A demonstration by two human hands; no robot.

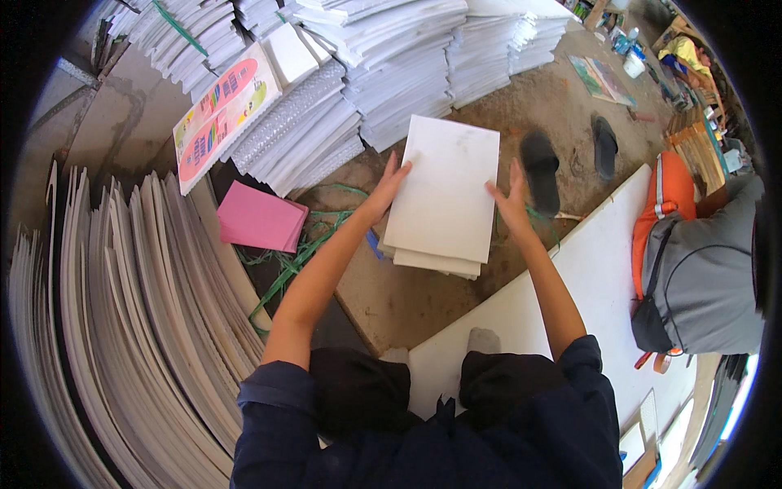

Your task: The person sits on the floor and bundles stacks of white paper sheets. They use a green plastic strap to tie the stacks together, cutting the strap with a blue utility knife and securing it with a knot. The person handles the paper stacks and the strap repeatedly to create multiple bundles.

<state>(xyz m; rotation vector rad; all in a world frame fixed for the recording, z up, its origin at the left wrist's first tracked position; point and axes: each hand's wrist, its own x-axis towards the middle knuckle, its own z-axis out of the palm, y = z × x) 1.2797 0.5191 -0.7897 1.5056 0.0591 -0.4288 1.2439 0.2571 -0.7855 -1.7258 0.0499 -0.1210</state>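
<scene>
A short stack of white rectangular boards or sheets [444,191] is in front of me, its lower sheets sticking out unevenly at the near end. At the stack's left edge is my left hand [386,191], fingers stretched out and thumb close against the side. My right hand [511,200] stands at the right edge with its fingers spread and its thumb toward the sheets. Neither hand is closed around the stack. Whether the palms press on it I cannot tell.
Tall piles of white sheets [399,73] stand behind. Upright boards [147,326] fill the left side. Pink sheets [262,217] lie near tangled green strapping [297,269]. Dark sandals [541,173] rest on the floor. At right, a grey-clothed person [705,269] is beside a large white board [590,269].
</scene>
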